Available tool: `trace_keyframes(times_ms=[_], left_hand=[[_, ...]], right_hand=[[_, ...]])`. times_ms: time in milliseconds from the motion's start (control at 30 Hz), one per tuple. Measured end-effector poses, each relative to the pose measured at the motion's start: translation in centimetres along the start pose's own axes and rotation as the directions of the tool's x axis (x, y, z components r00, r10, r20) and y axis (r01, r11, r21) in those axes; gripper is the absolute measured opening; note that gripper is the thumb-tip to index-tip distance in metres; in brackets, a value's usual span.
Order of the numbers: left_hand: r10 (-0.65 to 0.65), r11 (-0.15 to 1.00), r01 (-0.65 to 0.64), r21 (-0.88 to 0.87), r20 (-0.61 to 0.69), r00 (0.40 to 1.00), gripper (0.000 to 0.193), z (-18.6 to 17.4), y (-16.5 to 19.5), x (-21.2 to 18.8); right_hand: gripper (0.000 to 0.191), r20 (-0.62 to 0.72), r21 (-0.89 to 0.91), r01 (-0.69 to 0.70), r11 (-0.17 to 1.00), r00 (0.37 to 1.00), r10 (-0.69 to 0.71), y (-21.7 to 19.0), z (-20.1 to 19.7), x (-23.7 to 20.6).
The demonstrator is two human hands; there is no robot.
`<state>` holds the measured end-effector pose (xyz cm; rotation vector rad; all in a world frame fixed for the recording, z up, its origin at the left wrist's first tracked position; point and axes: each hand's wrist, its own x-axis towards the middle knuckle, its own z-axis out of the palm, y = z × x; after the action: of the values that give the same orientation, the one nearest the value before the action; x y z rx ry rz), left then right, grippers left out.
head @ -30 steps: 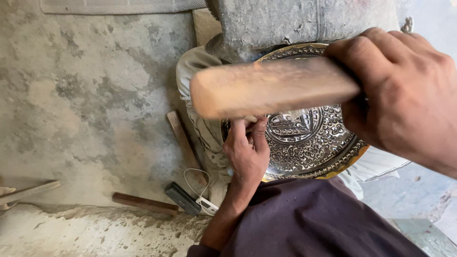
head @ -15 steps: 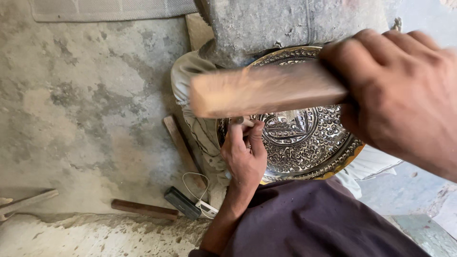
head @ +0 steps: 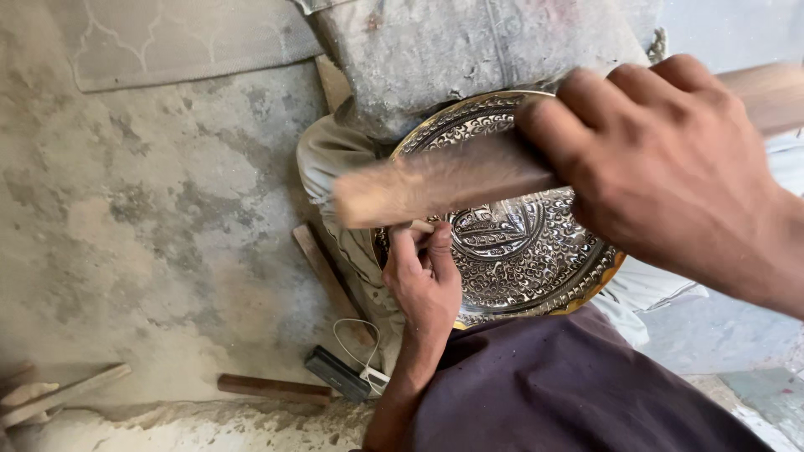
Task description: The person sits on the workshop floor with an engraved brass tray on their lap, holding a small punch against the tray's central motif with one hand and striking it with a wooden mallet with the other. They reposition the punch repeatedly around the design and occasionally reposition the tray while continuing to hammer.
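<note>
Bare concrete floor (head: 151,209); grey patterned mat (head: 184,42) at top; wooden sticks (head: 272,387) lying low left; small dark device (head: 337,374) with white cable (head: 356,339) beside them.

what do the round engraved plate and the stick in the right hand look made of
The plate looks like metal: a silvery, shiny face with dense embossed patterns and a brass-coloured rim at its lower edge. The stick, held in the right hand, looks like plain unfinished wood, pale tan and matte, though motion blur hides any grain. The left hand rests at the plate's edge.
</note>
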<state>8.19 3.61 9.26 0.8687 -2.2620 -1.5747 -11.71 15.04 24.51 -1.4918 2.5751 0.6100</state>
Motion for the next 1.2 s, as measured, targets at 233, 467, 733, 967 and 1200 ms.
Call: trace_keyframes(times_ms=[233,467,733,967,1200], left_hand=[[0.047,0.938,-0.064,-0.341,-0.058,0.997,0.024,-2.4,1.9,-1.9],[-0.137,0.987,0.161,0.006,-0.493,0.859,0.026,-10.3,-4.8,-3.1],[-0.563,0.639,0.473,0.606,-0.051,0.825,0.032,-7.2,-11.2,-16.1],[-0.442,0.750,0.382,0.540,-0.021,0.897,0.033,-7.3,-9.0,-24.6],[-0.401,0.761,0.353,0.545,-0.034,0.916,0.033,-8.9,-8.5,-28.7]], right_hand=[[0.040,-0.068,0.452,-0.212,0.867,0.960,0.270,3.4,4.3,-8.5],[0.050,0.341,0.805,-0.593,0.023,0.494,0.799,1.1,18.1,-20.3],[0.040,0.538,0.805,-0.426,-0.413,0.231,0.810,-6.1,21.9,-31.4],[0.038,0.600,0.755,-0.497,-0.428,0.262,0.756,-7.9,18.9,-37.5],[0.037,0.551,0.815,-0.379,-0.439,0.270,0.789,-12.8,17.8,-43.6]])
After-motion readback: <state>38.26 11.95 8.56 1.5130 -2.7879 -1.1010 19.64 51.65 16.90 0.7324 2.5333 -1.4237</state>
